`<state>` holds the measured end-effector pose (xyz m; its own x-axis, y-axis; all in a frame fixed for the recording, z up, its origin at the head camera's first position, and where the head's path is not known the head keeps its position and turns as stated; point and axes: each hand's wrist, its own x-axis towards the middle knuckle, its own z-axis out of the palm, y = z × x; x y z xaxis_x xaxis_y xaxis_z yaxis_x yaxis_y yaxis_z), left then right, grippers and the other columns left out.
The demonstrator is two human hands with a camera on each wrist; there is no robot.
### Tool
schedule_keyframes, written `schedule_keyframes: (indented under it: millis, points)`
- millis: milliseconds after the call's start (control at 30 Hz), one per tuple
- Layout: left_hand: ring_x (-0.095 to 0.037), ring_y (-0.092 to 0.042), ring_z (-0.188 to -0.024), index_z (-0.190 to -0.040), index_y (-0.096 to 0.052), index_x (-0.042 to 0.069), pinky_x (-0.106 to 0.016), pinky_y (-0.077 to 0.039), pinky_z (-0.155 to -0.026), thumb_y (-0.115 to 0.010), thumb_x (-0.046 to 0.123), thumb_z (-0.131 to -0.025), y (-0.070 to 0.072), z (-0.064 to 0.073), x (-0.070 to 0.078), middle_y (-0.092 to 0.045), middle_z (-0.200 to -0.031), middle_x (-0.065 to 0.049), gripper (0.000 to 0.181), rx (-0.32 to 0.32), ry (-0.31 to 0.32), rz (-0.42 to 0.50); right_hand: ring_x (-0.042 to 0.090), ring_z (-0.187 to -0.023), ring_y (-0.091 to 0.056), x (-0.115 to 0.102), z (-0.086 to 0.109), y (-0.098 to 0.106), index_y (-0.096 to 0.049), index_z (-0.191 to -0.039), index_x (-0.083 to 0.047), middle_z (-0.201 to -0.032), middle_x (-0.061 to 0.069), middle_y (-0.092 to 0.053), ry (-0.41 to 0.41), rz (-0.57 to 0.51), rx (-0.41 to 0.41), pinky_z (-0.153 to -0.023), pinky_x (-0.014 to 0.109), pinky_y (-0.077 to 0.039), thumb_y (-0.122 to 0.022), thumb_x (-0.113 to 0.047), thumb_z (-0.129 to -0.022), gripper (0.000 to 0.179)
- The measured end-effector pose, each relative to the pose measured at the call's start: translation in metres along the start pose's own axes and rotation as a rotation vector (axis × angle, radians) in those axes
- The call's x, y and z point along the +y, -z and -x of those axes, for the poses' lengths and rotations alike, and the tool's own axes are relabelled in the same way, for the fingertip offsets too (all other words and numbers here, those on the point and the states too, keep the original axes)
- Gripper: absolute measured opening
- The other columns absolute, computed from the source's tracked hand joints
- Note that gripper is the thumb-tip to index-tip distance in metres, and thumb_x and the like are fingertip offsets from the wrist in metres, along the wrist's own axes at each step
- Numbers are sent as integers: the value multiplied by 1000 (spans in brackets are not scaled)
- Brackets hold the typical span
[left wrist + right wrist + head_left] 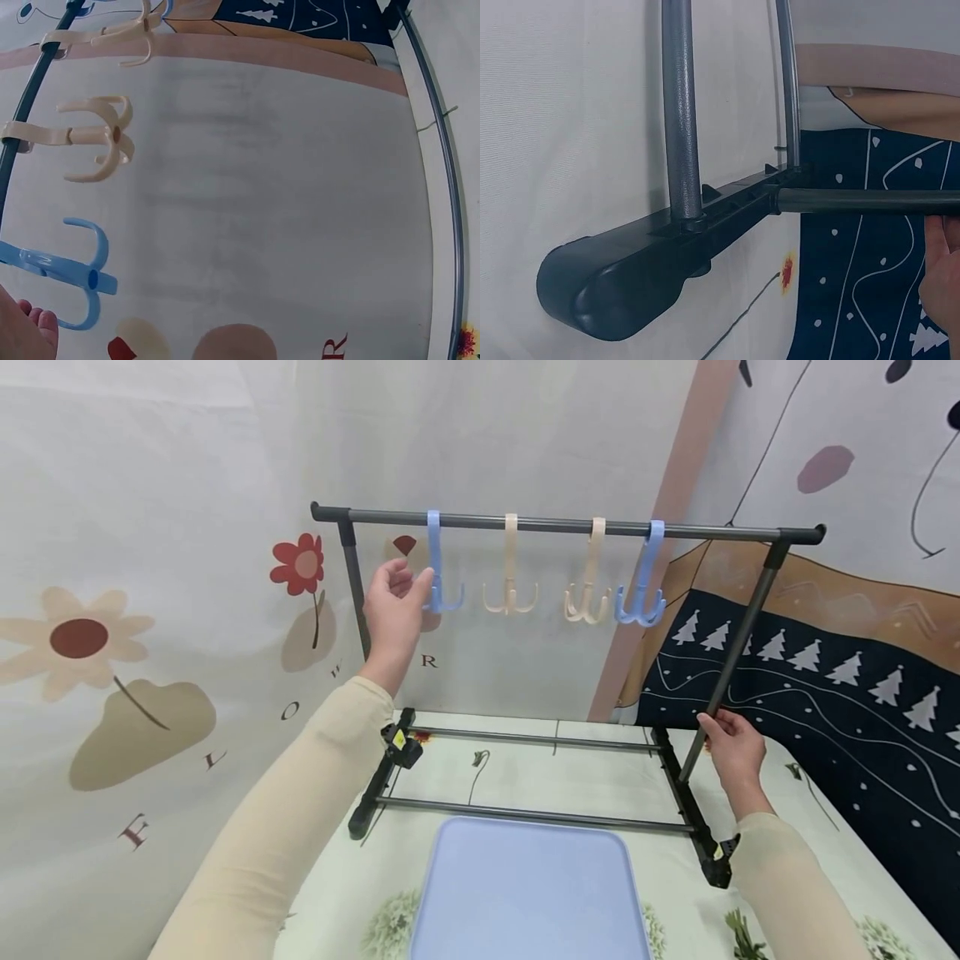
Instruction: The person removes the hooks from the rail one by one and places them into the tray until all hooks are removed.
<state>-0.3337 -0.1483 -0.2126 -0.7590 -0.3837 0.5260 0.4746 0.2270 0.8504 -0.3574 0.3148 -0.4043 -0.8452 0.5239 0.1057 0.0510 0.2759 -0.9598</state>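
Observation:
A dark metal rack's top rail (555, 524) carries a row of plastic hooks with several upturned prongs. At its left end hangs a blue hook (434, 556). My left hand (395, 614) is beside that hook, thumb tip at its left prongs and fingers loosely bent. In the left wrist view, its fingertips (46, 324) are right at a prong of the blue hook (64, 270). Two cream hooks (511, 564) (592, 568) and another blue hook (648, 572) hang farther right. Low on the rack's right upright pole (738, 647), my right hand (737, 752) pinches it between thumb and fingers.
The rack's black feet (678, 797) and two lower bars (532, 816) stand on a flower-printed tablecloth (510, 772). In front lies a light blue tray (532, 893). Behind hangs a pale printed curtain (480, 435), with a dark tree-patterned cloth (840, 718) at right.

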Motion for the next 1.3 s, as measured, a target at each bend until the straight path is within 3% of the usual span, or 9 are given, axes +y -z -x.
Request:
schedule_keyframes:
  millis: [167,433,900,1067,1300]
  points:
    - [-13,-56,-117,-135,-54,13,-27,-45,-99,-68,35,-95,-14,-7,11,-59,-128,-4,48,19,29,-47,-1,-81,-59,2,0,3,-60,-131,-9,-103,-9,-64,-2,-1,5,-81,23,-51,-66,-42,-94,50]
    - [-13,-59,-111,-133,-56,18,-35,-42,-93,-64,48,-94,-30,-10,23,-62,-123,2,50,71,85,-313,1,-83,-59,4,-1,6,-61,-130,-10,-100,-10,-63,-4,-23,3,-81,23,-51,-66,-43,-94,49]
    - [-18,-55,-100,-121,-62,4,-31,-48,-84,-69,22,-95,-55,-23,19,-61,-112,-9,33,156,81,-197,6,-87,-60,5,-2,4,-62,-127,-11,-96,-13,-61,-23,-28,21,-83,26,-50,-67,-41,-94,46]
    - [-17,-57,-95,-115,-64,3,-33,-49,-82,-70,19,-94,-57,-25,14,-64,-107,-10,27,185,65,-190,4,-84,-61,3,-1,3,-62,-127,-11,-92,-16,-61,-24,-54,17,-80,22,-50,-68,-40,-93,45]
    - [-17,-60,-96,-114,-65,3,-32,-50,-84,-68,19,-95,-56,-25,10,-68,-108,-9,25,204,48,-187,4,-84,-61,1,-1,0,-62,-128,-10,-96,-12,-64,-16,-49,9,-87,28,-50,-68,-41,-93,47]
